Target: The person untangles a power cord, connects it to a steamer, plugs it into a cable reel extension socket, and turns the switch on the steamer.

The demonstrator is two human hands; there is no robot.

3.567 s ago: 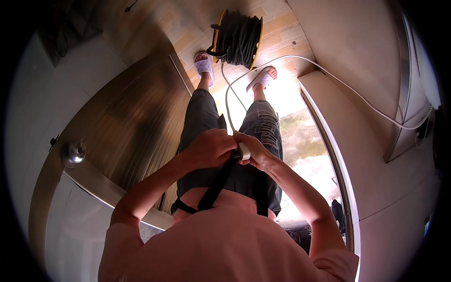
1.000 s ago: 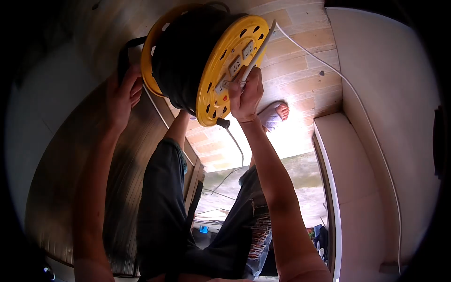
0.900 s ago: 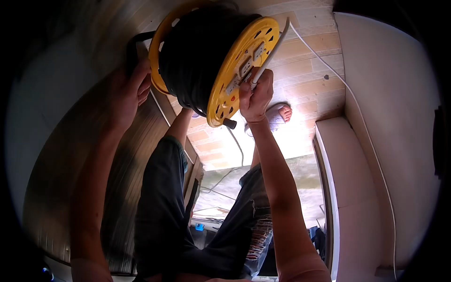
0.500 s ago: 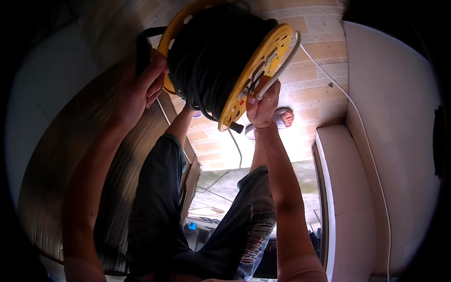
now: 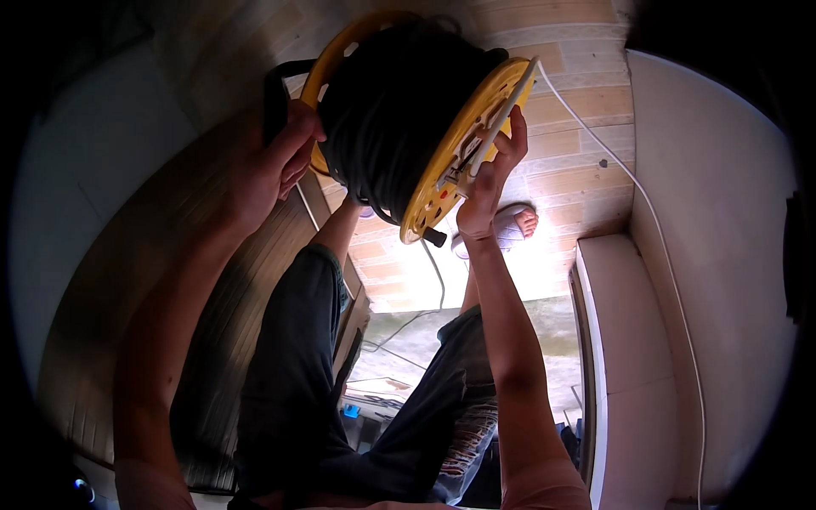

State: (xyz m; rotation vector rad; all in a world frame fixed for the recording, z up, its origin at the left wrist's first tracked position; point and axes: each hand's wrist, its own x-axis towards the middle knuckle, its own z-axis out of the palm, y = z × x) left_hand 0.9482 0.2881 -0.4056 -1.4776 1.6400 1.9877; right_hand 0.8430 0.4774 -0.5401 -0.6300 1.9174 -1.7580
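Note:
A cable reel [image 5: 463,144] with yellow side discs, wound with thick black cable [image 5: 399,110], is held up tilted in front of me. My left hand [image 5: 293,153] is closed at its left side, by the black frame [image 5: 276,93]; what its fingertips grip is partly hidden. At the right disc is my right hand [image 5: 493,174], its fingers stretched upward and apart beside a white cord [image 5: 510,106]. That cord runs down to the middle of the disc, near my thumb. A short black cable end [image 5: 434,237] sticks out below the disc.
The white cord trails along the tiled floor [image 5: 586,102] and the right wall [image 5: 714,212]. A ribbed brown panel [image 5: 110,314] stands on my left. My sandalled foot [image 5: 514,225] is under the reel. A pale ledge [image 5: 633,314] lies right, beside a bright doorway [image 5: 544,340].
The reel and both hands have shifted slightly right and down in view. My right hand's fingers have loosened from around the white cord and straightened upward.

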